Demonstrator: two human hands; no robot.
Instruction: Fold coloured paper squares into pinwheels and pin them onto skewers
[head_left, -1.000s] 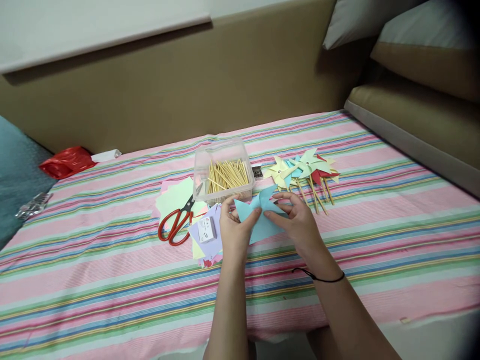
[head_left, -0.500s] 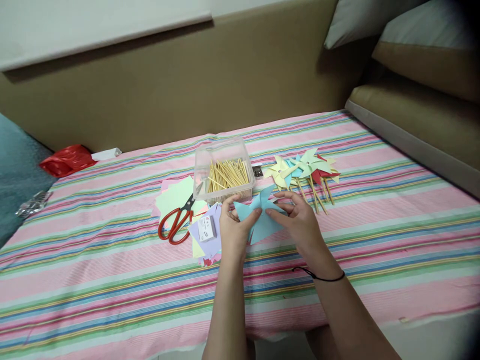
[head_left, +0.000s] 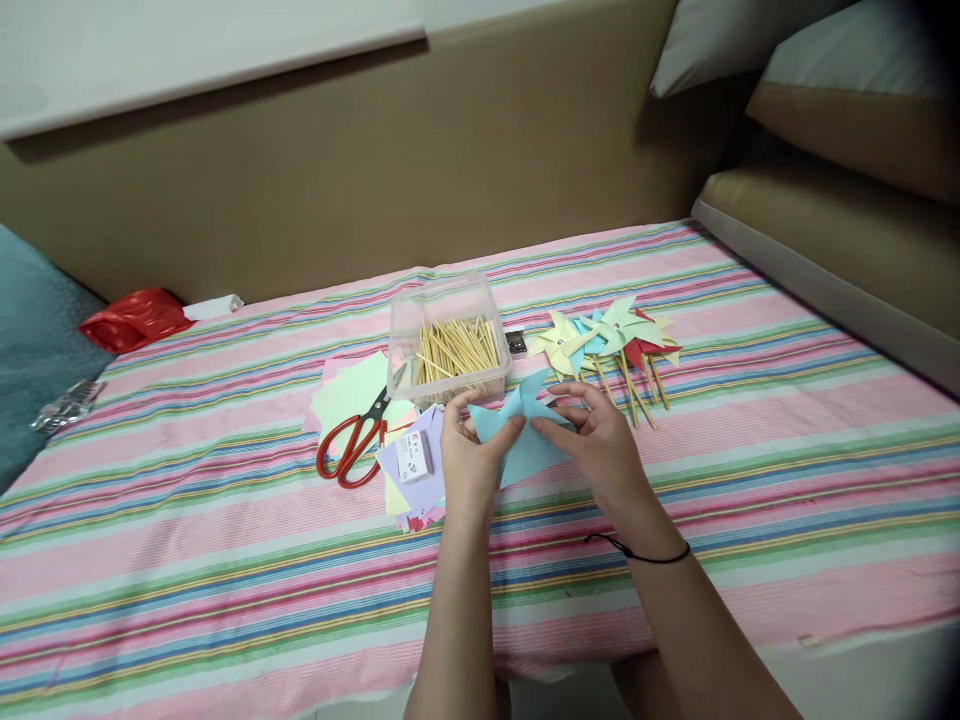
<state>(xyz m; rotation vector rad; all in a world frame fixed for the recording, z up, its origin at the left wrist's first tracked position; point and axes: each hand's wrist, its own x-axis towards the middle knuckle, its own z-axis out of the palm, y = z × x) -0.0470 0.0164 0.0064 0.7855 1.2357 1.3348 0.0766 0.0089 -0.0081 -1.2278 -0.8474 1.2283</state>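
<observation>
A light blue paper pinwheel (head_left: 534, 462), partly folded, is held up between both hands over the striped cloth. My left hand (head_left: 476, 450) is closed on its left side, thumb pressed near the middle. From the right, my right hand (head_left: 596, 435) pinches it with the thumb on the front and fingers behind. Two upper corners of the paper stand folded toward the centre. Just behind the hands sits a clear plastic box (head_left: 401, 320) with wooden sticks (head_left: 457, 352). To the left lie red-handled scissors (head_left: 352, 440) and a small white box (head_left: 412, 456) on purple paper (head_left: 431, 490).
Finished pinwheels on sticks (head_left: 619, 335) lie in a bunch to the right. A small dark packet (head_left: 516, 342) is beside the clear box. Pale paper sheets (head_left: 349, 390) lie under the scissors. A red plastic bag (head_left: 136, 320) is at far left; a brown cushioned seat (head_left: 832, 260) borders the right.
Both hands keep their grip on the light blue paper. Its lower left part has shifted very slightly behind my left thumb; everything else stays put.
</observation>
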